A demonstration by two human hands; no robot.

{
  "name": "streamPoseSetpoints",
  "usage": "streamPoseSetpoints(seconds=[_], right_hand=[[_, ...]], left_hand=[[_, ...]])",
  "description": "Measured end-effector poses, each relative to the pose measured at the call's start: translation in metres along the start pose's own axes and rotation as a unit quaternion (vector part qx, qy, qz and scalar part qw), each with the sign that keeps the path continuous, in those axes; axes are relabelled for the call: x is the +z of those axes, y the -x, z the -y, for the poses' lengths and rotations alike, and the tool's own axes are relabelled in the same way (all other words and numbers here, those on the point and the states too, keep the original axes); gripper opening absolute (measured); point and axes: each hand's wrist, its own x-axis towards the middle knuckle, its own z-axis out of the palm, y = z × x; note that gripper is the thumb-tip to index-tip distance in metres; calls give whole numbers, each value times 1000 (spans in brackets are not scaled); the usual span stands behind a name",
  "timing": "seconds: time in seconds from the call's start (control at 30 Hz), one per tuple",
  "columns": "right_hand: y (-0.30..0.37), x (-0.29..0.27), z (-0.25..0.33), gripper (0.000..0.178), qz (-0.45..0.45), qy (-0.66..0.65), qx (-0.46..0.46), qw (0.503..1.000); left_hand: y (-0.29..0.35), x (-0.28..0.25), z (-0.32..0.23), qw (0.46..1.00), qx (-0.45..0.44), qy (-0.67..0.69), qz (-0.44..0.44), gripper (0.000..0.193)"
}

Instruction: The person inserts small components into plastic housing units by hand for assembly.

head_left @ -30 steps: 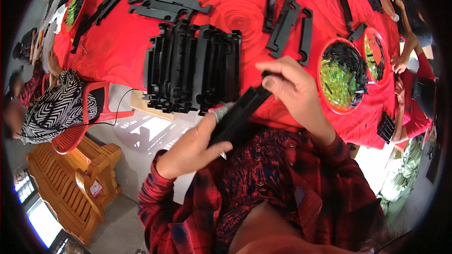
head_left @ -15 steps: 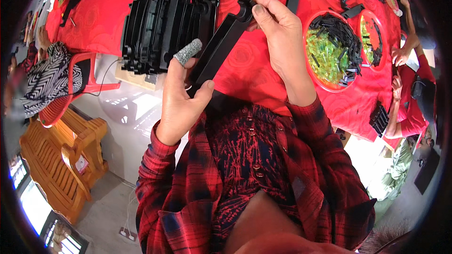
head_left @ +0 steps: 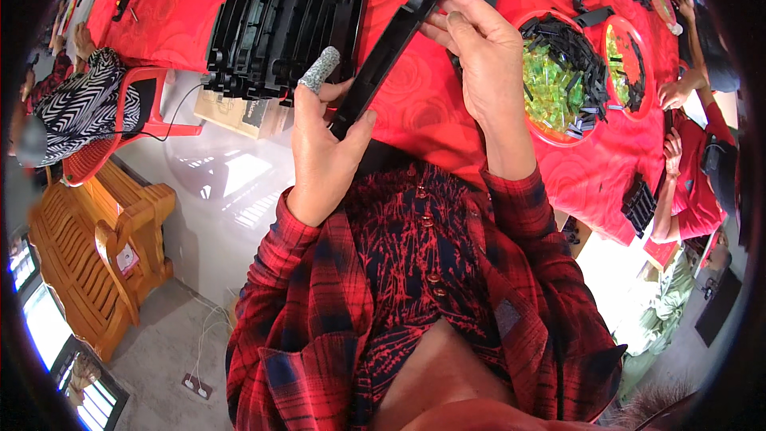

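A long black plastic channel piece with a notched end slants upward in front of me. My left hand grips its lower end between thumb and fingers; one finger wears a grey knitted finger sleeve. At the upper end, my right hand has its fingertips against the edge and side, with the thumb raised a little off the piece. To the left, a row of similar black plastic pieces stands packed together on the table.
A red cloth covers the table. On the right are a round bowl of yellow-green and black bits, and a second bowl. A red chair and a wooden bench stand left. Other people's hands work at the right.
The channel piece has turned so its inside shows more. My right thumb has lifted away from its end, and my left hand has shifted slightly right.
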Motion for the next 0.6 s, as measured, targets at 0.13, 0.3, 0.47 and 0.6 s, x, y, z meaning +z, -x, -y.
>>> streamPoseSetpoints(seconds=[0.13,0.3,0.47,0.6], right_hand=[[1,-2,-4,35,-5,1,8,1000],[2,-6,-11,36,-19,17,22,999],[4,-18,-27,37,4,86,3,996],[27,-7,-33,42,-72,176,-80,979]], left_hand=[[3,6,3,1000,-8,18,11,64],[4,12,9,999,-38,32,18,69],[8,24,30,1000,-2,2,1,64],[8,31,31,1000,-3,-19,-10,54]])
